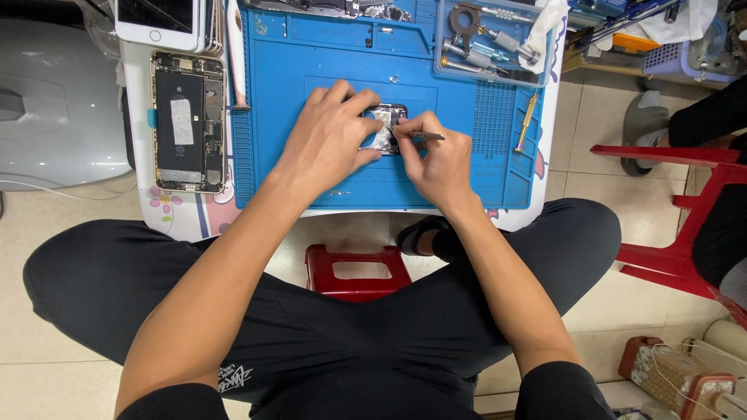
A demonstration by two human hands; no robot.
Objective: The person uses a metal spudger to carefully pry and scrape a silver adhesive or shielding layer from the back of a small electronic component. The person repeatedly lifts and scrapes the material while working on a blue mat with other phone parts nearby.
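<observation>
My left hand (331,134) rests on the blue work mat (327,47) and presses down on a small opened phone body (387,124), covering its left part. My right hand (436,159) pinches metal tweezers (426,137) whose tip meets the phone body's right side. Both forearms reach forward over my crossed legs in black trousers.
An opened phone with its battery showing (188,120) lies left of the mat, a white phone (159,22) above it. A clear tray of tools (489,39) sits top right, a yellow screwdriver (527,120) on the mat's right. Red stools (354,268) stand under and beside the table.
</observation>
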